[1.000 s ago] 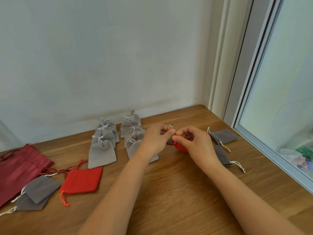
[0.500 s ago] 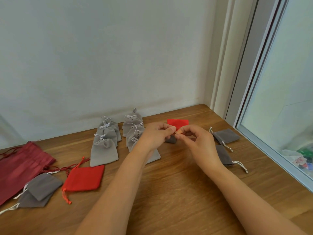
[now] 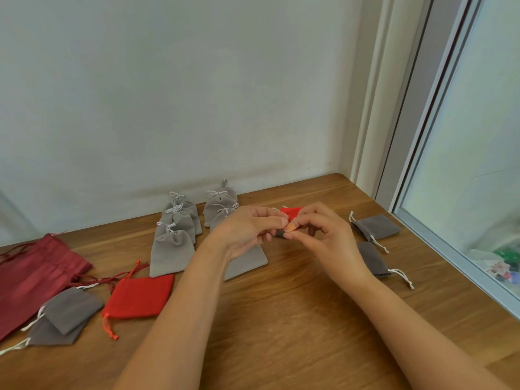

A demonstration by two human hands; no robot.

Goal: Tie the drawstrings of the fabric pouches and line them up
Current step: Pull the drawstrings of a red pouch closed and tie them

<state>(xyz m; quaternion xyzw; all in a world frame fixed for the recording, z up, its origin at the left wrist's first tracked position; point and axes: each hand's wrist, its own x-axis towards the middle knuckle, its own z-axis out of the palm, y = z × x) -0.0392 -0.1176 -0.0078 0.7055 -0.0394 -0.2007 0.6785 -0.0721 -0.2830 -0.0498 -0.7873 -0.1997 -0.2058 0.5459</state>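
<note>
- Wooden table (image 3: 281, 319), tied grey pouches (image 3: 171, 251) rowed at the back.
- Left hand (image 3: 247, 229) and right hand (image 3: 323, 235) both pinching the red pouch (image 3: 291, 213), mid-knot.
- Next, likely: cinching tight, then lining up.

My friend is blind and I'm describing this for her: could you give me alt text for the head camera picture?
A left hand and right hand pinch a small red pouch above a wooden table. Behind them lie two rows of tied light grey pouches; untied dark grey pouches lie at right, a second red pouch at left.
</note>
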